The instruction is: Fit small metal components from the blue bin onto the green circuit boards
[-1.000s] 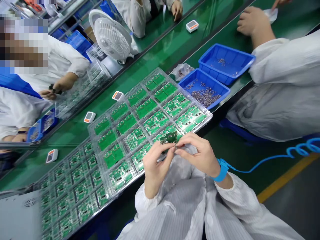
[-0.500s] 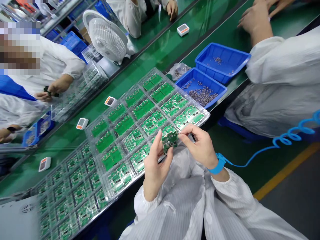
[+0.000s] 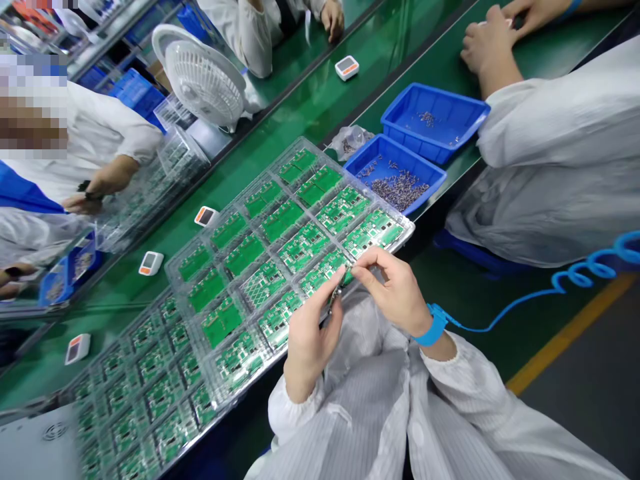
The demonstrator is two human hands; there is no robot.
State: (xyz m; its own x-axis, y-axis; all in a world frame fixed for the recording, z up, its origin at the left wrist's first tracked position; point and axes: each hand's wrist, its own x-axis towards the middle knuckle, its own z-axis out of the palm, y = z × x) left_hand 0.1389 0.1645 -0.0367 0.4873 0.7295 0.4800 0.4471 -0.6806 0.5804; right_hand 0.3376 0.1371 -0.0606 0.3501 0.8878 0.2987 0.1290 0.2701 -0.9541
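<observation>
My left hand (image 3: 311, 337) grips a small circuit board (image 3: 337, 293) between thumb and fingers, above the near edge of a clear plastic tray (image 3: 213, 363). The board is turned almost edge-on, so little of its face shows. Close to the board's upper edge, my right hand (image 3: 393, 293) has thumb and forefinger pinched together. Whatever lies in that pinch is too small to make out. A blue wrist strap (image 3: 432, 325) circles my right wrist. Green circuit boards (image 3: 306, 245) fill the tray's compartments, some with parts on them and some plain green.
Two blue bins (image 3: 434, 123) with small metal parts stand beyond the tray, beside a plastic bag (image 3: 350, 141). Another board tray (image 3: 145, 373) lies at left. A coiled blue cord (image 3: 575, 273) runs right. Co-workers sit nearby; a white fan (image 3: 203, 80) stands across the line.
The circuit board in my left hand has turned from showing its face to nearly edge-on. My right hand has shifted slightly left, still pinched. The surroundings have slid a little left in view.
</observation>
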